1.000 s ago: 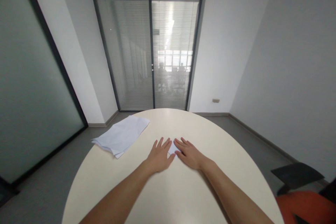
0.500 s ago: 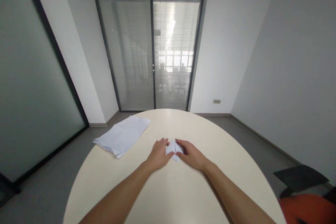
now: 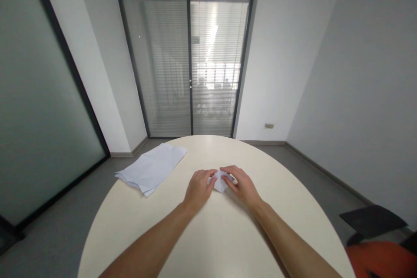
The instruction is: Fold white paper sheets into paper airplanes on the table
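Observation:
Between my two hands is a small piece of folded white paper (image 3: 220, 184), held near the middle of the table. My left hand (image 3: 201, 186) pinches its left side, thumb and fingertips closed on the edge. On the other side my right hand (image 3: 241, 184) grips the paper in the same way, thumb in front and fingers at the top. The paper's lower corner points toward me, and fingertips cover parts of its upper and side edges.
A stack of creased white paper sheets (image 3: 154, 167) lies at the table's left edge, partly overhanging. The round cream table (image 3: 195, 243) fills the foreground. An orange and black chair (image 3: 379, 256) stands at the lower right. Beyond are glass doors with blinds (image 3: 215, 69).
Both hands have shifted slightly, from resting flat around the paper to pinching its sides. The paper looks tilted up and its visible shape has changed. The sheets have stayed put.

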Demonstrator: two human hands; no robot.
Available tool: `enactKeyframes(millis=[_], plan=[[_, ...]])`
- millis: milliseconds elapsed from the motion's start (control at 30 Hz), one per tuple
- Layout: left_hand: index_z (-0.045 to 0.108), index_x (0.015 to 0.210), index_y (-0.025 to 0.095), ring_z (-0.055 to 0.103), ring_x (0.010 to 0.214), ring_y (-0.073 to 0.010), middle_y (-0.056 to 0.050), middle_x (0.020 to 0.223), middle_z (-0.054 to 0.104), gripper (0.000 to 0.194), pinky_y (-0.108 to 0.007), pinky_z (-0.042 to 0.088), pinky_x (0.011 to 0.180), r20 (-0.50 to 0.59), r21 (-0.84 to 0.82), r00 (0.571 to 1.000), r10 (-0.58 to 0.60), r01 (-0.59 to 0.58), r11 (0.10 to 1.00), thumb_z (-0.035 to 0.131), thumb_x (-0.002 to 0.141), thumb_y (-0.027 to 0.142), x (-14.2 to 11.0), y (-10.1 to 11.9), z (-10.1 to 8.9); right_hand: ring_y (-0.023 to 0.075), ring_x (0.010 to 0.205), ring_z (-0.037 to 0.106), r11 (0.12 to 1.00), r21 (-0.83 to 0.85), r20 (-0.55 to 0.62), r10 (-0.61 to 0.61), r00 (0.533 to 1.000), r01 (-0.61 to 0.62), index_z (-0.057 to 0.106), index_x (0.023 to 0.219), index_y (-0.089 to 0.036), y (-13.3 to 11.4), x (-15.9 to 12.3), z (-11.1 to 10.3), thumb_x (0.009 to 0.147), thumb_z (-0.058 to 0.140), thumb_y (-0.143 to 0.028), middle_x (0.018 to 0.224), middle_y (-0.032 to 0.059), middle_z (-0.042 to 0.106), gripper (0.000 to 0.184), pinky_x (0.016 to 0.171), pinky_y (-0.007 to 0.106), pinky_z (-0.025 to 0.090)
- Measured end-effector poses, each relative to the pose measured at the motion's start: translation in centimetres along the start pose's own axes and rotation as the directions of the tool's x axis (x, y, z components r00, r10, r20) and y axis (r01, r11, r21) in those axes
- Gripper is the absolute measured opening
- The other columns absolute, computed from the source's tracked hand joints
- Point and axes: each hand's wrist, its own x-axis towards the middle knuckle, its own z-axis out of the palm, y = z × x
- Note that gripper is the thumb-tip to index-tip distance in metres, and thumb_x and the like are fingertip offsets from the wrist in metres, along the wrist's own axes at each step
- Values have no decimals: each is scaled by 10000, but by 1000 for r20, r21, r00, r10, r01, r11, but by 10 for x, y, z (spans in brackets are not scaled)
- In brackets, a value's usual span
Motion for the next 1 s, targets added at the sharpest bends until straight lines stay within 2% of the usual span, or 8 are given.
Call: enactKeyframes(millis=[133, 333, 600, 833, 1000], plan=[[610, 1109, 218, 630, 941, -195, -35, 996, 696, 164, -350, 484, 874, -31, -20, 999, 12, -12, 1000, 496, 1003, 271, 1, 3, -3, 212, 986, 641, 998, -4, -5, -64, 998, 64, 628, 1210, -272, -4, 0, 0, 990, 516, -264, 1061, 70, 696, 246, 869, 372, 522], [618, 1029, 219, 620, 914, -179, -19, 934, 675, 117, -302, 493, 808, -53, -47, 998, -40, 38, 998, 516, 991, 264, 0, 2, -3, 203, 1004, 647, 997, 8, 27, -79, 996, 79, 591, 1291, -297, -7, -1, 1, 994, 511, -245, 1091, 62, 696, 312, 875, 362, 534], [620, 974, 218, 613, 884, -167, -19, 910, 658, 134, -262, 497, 724, -50, -122, 994, -101, 94, 988, 496, 995, 265, 0, 5, -3, 206, 942, 647, 992, -47, 3, -121, 993, 121, 608, 1258, -306, -8, 0, -1, 987, 533, -244, 1020, 48, 714, 288, 824, 366, 541], [629, 995, 219, 617, 889, -160, -19, 922, 667, 139, -257, 505, 741, -39, -164, 996, -84, 77, 984, 497, 990, 264, 0, 8, -5, 212, 971, 647, 987, -60, 47, -148, 988, 151, 598, 1278, -305, -12, 0, -4, 991, 510, -226, 1056, 52, 716, 310, 838, 370, 542], [652, 1025, 223, 627, 939, -176, -36, 961, 687, 180, -279, 519, 788, -21, -164, 999, -50, 46, 985, 495, 997, 305, 2, 10, -7, 213, 992, 650, 993, -34, 67, -108, 992, 110, 626, 1236, -289, -15, 1, -5, 996, 500, -252, 1067, 61, 718, 274, 858, 366, 547]])
